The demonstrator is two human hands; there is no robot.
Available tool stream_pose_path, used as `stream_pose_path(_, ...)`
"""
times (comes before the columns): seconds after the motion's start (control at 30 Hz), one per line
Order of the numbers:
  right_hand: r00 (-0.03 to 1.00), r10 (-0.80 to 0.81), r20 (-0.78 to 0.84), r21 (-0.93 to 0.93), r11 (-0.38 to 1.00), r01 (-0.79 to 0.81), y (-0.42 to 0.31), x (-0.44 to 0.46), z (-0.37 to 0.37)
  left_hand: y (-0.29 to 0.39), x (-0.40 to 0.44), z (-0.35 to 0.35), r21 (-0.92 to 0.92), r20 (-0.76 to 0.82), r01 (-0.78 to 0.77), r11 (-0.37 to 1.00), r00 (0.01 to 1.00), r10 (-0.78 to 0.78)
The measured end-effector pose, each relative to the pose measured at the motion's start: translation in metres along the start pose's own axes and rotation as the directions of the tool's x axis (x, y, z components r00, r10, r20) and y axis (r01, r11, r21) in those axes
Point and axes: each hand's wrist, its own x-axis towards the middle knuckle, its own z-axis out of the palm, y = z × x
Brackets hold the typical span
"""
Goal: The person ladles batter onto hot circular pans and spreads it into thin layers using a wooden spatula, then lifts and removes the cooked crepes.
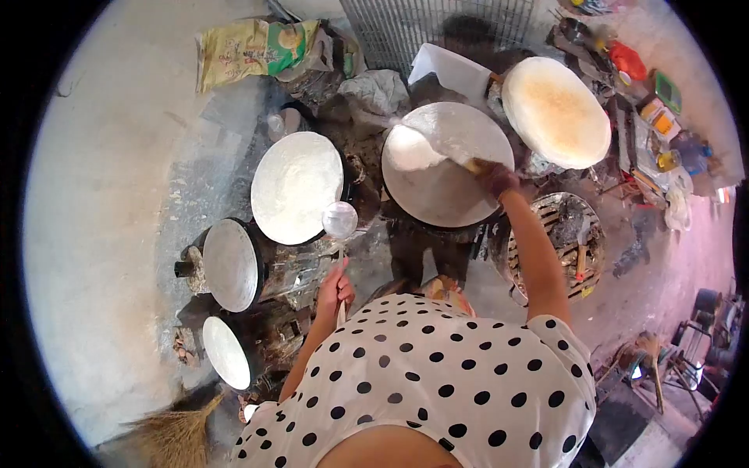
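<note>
My left hand is closed around the handle of a ladle, whose round bowl is at the near edge of a pan covered with white batter. Over a wide round griddle, my right hand is closed on a brownish grip that points left. That hand looks dark and may be covered. A white patch lies beyond the grip on the griddle's left side; blur hides whether it is batter or part of a tool.
A thick stack of round flatbreads stands at the right. Below it is a round grate with a small wooden-handled tool. Two smaller pans sit at left. A white bin, a yellow-green sack and a straw broom are around.
</note>
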Motion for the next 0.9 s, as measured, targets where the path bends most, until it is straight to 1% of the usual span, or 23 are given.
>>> stream_pose_path(0.07,0.966,-0.186,0.18,-0.076,0.976,0.203,0.002,-0.005,0.007,-0.005,0.001,-0.005,-0.061,0.033,-0.021,0.998,0.999,0.023)
stream_pose_path(0.1,0.935,-0.237,0.264,-0.134,0.951,0.279,0.017,0.003,0.019,-0.008,0.001,-0.005,-0.116,0.069,-0.04,0.992,0.996,0.048)
stream_pose_path(0.13,0.932,-0.244,0.267,-0.14,0.947,0.288,0.036,0.014,0.026,-0.01,0.001,-0.004,-0.126,0.066,-0.045,0.991,0.996,0.054)
stream_pose_path(0.17,0.91,-0.402,0.104,-0.205,0.887,0.415,0.062,0.025,0.035,-0.011,-0.002,-0.002,-0.127,0.063,-0.046,0.991,0.997,0.055)
stream_pose_path(0.2,0.835,-0.549,-0.05,-0.282,0.809,0.515,0.05,0.012,0.019,-0.013,-0.005,-0.001,-0.123,0.057,-0.044,0.991,0.997,0.052)
stream_pose_path(0.23,0.954,-0.279,0.107,-0.326,0.897,0.299,0.037,0.007,-0.003,-0.015,-0.007,0.001,-0.123,0.046,-0.04,0.992,0.998,0.046)
stream_pose_path(0.27,0.953,-0.28,0.117,-0.32,0.898,0.303,0.012,-0.008,-0.018,-0.018,-0.009,0.004,-0.103,0.016,-0.047,0.994,0.999,0.049)
stream_pose_path(0.33,0.995,-0.087,0.044,-0.118,0.989,0.092,-0.015,-0.02,-0.031,-0.024,-0.011,0.01,-0.084,-0.017,-0.059,0.995,0.998,0.057)
stream_pose_path(0.37,0.985,-0.142,0.099,-0.161,0.974,0.157,-0.008,-0.006,-0.012,-0.027,-0.014,0.01,-0.071,-0.008,-0.072,0.995,0.997,0.071)
stream_pose_path(0.4,0.983,-0.149,0.109,-0.162,0.973,0.166,0.012,0.0,0.004,-0.032,-0.017,0.01,-0.063,-0.002,-0.084,0.995,0.996,0.084)
stream_pose_path(0.43,0.919,-0.372,0.133,-0.11,0.916,0.387,0.039,0.003,0.018,-0.034,-0.024,0.015,-0.071,-0.013,-0.083,0.994,0.997,0.082)
stream_pose_path(0.47,0.805,-0.576,0.141,-0.053,0.807,0.588,0.053,0.001,0.024,-0.032,-0.033,0.022,-0.067,-0.042,-0.076,0.995,0.996,0.074)
stream_pose_path(0.5,0.86,-0.437,0.264,-0.156,0.86,0.485,0.043,-0.01,0.004,-0.032,-0.036,0.027,-0.064,-0.068,-0.074,0.995,0.995,0.07)
stream_pose_path(0.53,0.853,-0.447,0.268,-0.157,0.854,0.497,0.03,-0.014,-0.02,-0.038,-0.035,0.025,-0.072,-0.076,-0.082,0.994,0.994,0.076)
stream_pose_path(0.6,0.926,-0.311,0.216,-0.271,0.891,0.363,0.015,-0.027,-0.044,-0.051,-0.041,0.013,-0.191,-0.083,-0.064,0.979,0.995,0.049)
stream_pose_path(0.63,0.95,-0.283,0.135,-0.085,0.951,0.296,0.054,0.02,0.008,-0.052,-0.044,0.013,-0.148,-0.064,-0.063,0.987,0.996,0.054)
stream_pose_path(0.67,0.949,-0.285,0.135,-0.081,0.951,0.298,0.06,0.026,0.04,-0.053,-0.044,0.012,-0.146,-0.067,-0.065,0.987,0.996,0.056)
stream_pose_path(0.73,0.965,-0.252,0.073,-0.256,0.93,0.263,0.064,0.032,0.077,-0.056,-0.044,0.009,-0.154,-0.065,-0.048,0.987,0.997,0.038)
stream_pose_path(0.77,0.971,-0.236,0.035,-0.344,0.91,0.233,0.063,0.033,0.08,-0.052,-0.044,0.013,-0.122,-0.091,-0.051,0.991,0.995,0.04)
stream_pose_path(0.8,0.972,-0.235,0.023,-0.351,0.908,0.228,0.054,0.012,0.058,-0.052,-0.041,0.009,-0.125,-0.078,-0.054,0.991,0.996,0.044)
stream_pose_path(0.83,0.965,-0.241,0.098,-0.268,0.928,0.259,0.032,-0.039,0.019,-0.054,-0.039,0.001,-0.094,-0.053,-0.059,0.994,0.997,0.054)
stream_pose_path(0.87,0.952,-0.252,0.174,-0.181,0.942,0.282,0.021,-0.077,-0.001,-0.057,-0.039,-0.007,-0.064,-0.03,-0.063,0.996,0.998,0.061)
stream_pose_path(0.9,0.954,-0.248,0.172,-0.191,0.941,0.279,0.044,-0.085,0.008,-0.057,-0.039,-0.011,-0.121,-0.025,-0.051,0.991,0.999,0.048)
